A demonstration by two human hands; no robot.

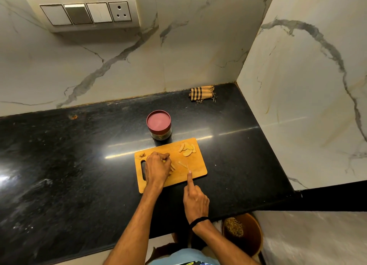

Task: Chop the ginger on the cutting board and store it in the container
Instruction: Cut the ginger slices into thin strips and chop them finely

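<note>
Left hand (156, 168): grip curled tight, fingertips bunched down on a small cluster of pale yellow ginger sticks (172, 167) near the middle of the rectangular honey-coloured wooden cutting board (198, 165).
Right hand (196, 202): grip closed, I judge round the handle of a thin knife (188, 167). The index finger lies straight out along its back, at the board's front edge.
Ginger slices (187, 150): a loose heap of flat yellow slices at the board's far right corner, not yet cut down.
Container (158, 123): a small round clear jar with a maroon lid, on the black polished stone tabletop (79, 155) just behind the board. The lid is on, so nothing goes in until it comes off.
Risk to fingers: the left fingertips sit just beside the blade's path, and if they are not tucked back a downstroke could nick them.
Risk to board: it lies bare on glossy stone, so a hard push might slide it.
Risk to pieces: the thin sticks could roll or scatter off the edge when cut or scooped.
Hidden: the knife handle is inside the fist. The blade shows edge-on as 1 faint line, and I cannot tell whether the pale strip (182, 164) beside it is ginger or steel.
Hard to make out: a brownish scrap (142, 155) by the board's handle slot, and whatever is in the jar under the lid.
</note>
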